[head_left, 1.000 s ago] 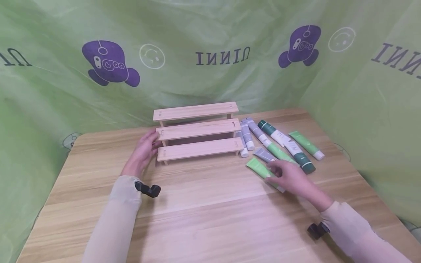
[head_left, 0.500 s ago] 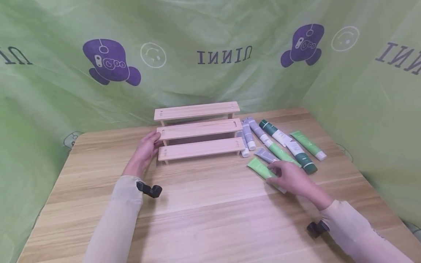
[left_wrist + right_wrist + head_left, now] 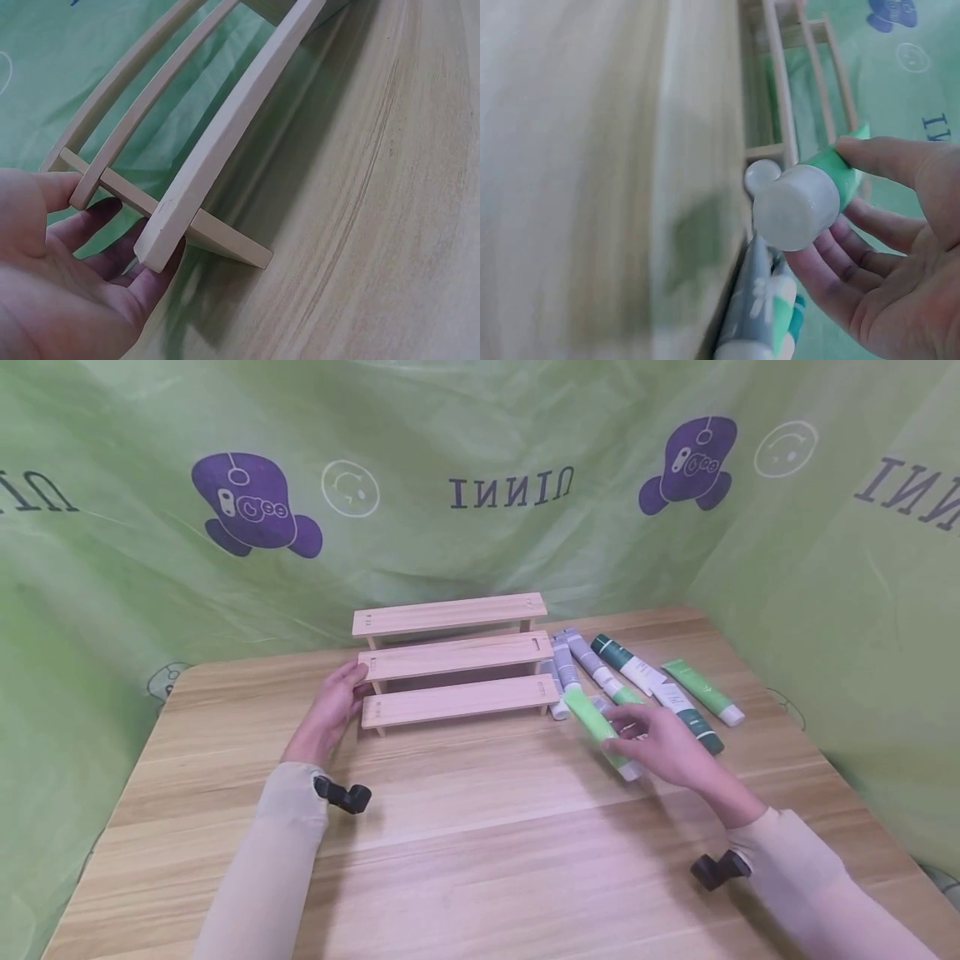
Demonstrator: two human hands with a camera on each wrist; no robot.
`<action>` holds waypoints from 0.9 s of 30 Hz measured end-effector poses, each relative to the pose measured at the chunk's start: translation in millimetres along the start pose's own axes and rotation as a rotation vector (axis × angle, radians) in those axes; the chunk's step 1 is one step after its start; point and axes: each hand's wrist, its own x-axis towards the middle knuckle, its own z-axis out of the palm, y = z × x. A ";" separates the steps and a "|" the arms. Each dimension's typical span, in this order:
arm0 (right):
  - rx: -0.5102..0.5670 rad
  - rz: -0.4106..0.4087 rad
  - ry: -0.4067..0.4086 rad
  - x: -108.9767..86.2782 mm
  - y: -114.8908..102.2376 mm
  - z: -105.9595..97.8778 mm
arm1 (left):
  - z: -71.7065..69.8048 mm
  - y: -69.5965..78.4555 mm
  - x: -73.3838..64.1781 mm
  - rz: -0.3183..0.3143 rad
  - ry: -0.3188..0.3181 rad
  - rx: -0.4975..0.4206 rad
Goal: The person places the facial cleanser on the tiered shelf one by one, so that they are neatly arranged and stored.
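A three-tier wooden shelf (image 3: pixel 457 700) stands at the back of the table. My left hand (image 3: pixel 330 706) holds its left end, the thumb on the middle board (image 3: pixel 112 150) and the fingers curled beneath, as the left wrist view shows. My right hand (image 3: pixel 660 743) pinches a light green squeeze tube (image 3: pixel 592 720) between thumb and fingers, just above the table. Its white cap (image 3: pixel 796 210) faces the right wrist camera. Below the held tube lies a grey tube (image 3: pixel 746 300), mostly hidden by the hand in the head view.
Several tubes lie right of the shelf: grey-blue ones (image 3: pixel 566 664), dark green and white ones (image 3: pixel 626 664), and a green one (image 3: pixel 703 692) farthest right. Green printed cloth (image 3: pixel 450 552) hangs behind the wooden table (image 3: pixel 465 843).
My right hand has lifted the light green tube off the table and moved it slightly up and left. My left hand has stayed on the shelf's left end.
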 end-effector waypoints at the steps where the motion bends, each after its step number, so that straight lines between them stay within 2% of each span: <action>1: 0.015 -0.005 0.013 2.0 -2.8 0.0 | -0.6 -0.5 -0.1 0.001 0.000 0.000; 12: 0.215 0.039 0.084 36.6 -39.8 13.9 | -3.9 -4.2 -4.3 -0.001 0.015 -0.007; 21: 0.378 -0.017 0.134 68.0 -70.1 24.1 | -1.6 -6.8 -2.6 0.043 0.026 0.022; 27: 0.456 -0.013 0.140 88.8 -89.1 31.1 | 1.1 -7.6 -1.3 0.062 0.026 0.051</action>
